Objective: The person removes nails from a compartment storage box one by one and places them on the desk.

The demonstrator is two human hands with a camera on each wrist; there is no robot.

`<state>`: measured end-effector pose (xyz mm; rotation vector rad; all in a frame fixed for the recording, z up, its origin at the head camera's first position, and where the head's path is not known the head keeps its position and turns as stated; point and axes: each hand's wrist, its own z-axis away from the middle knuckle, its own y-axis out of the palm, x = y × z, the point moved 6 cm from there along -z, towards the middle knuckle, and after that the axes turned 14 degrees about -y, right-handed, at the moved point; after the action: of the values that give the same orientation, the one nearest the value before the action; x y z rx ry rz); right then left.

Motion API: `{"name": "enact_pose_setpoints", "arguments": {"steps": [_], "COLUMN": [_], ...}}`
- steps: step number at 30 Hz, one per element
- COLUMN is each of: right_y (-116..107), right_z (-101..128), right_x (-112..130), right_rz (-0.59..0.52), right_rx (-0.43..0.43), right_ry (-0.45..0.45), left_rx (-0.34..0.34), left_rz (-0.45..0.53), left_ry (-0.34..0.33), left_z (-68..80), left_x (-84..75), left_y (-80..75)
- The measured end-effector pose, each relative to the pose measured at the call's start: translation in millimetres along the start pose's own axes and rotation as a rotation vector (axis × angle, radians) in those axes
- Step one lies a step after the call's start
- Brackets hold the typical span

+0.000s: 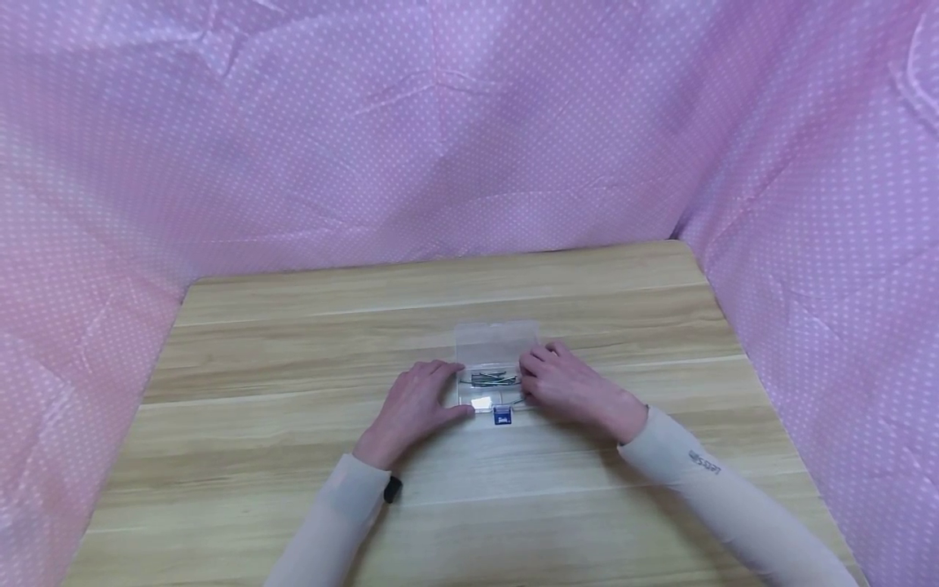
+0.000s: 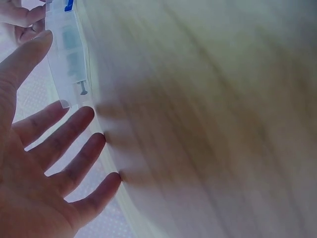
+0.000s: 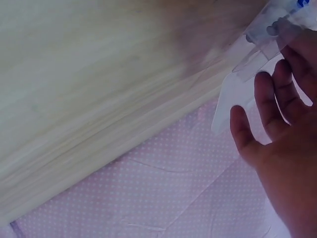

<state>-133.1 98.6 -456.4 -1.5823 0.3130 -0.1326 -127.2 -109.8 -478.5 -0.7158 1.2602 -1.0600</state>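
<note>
Clear plastic box, lid open, fasteners inside, sits well in from the tabletop far edge; left hand touches its left side, fingers apart, right hand fingers bent at its right, pinch unclear, so best brace left lightly against skidding.

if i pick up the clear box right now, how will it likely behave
The clear box looks like thin plastic, so probably light and fairly stiff. Its lid is open, so it may swing. The metal fasteners lie loosely heaped inside, so they would likely slide if it tilts.
</note>
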Motion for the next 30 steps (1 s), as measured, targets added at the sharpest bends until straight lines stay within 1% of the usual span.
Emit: {"name": "enact_pose_setpoints", "arguments": {"steps": [2, 7, 10, 15, 23, 30], "right_y": [0.2, -0.8, -1.2, -2.8, -6.9, -6.0], "right_z": [1.1, 3.8, 5.2, 8.2, 13.3, 17.4], "right_x": [-0.4, -5.6, -9.0, -10.9, -11.2, -12.1], "right_rz": [-0.020, -0.144, -0.206, -0.235, -0.258, -0.296], "right_rx": [-0.004, -0.081, -0.105, -0.104, -0.158, -0.180], "right_ry": [-0.008, 0.015, 0.031, 0.037, 0.051, 0.071], "left_rx": [0.002, 0.004, 0.001, 0.000, 0.002, -0.009], "left_rz": [0.011, 0.023, 0.017, 0.012, 0.024, 0.033], "left_ry": [0.000, 0.003, 0.005, 0.004, 0.003, 0.024], "left_z": [-0.4, -1.2, -1.2, -0.7, -0.9, -0.5], "left_x": [-0.5, -0.6, -0.4, -0.4, -0.1, 0.4], "left_y": [0.2, 0.3, 0.3, 0.0, 0.2, 0.5]}}
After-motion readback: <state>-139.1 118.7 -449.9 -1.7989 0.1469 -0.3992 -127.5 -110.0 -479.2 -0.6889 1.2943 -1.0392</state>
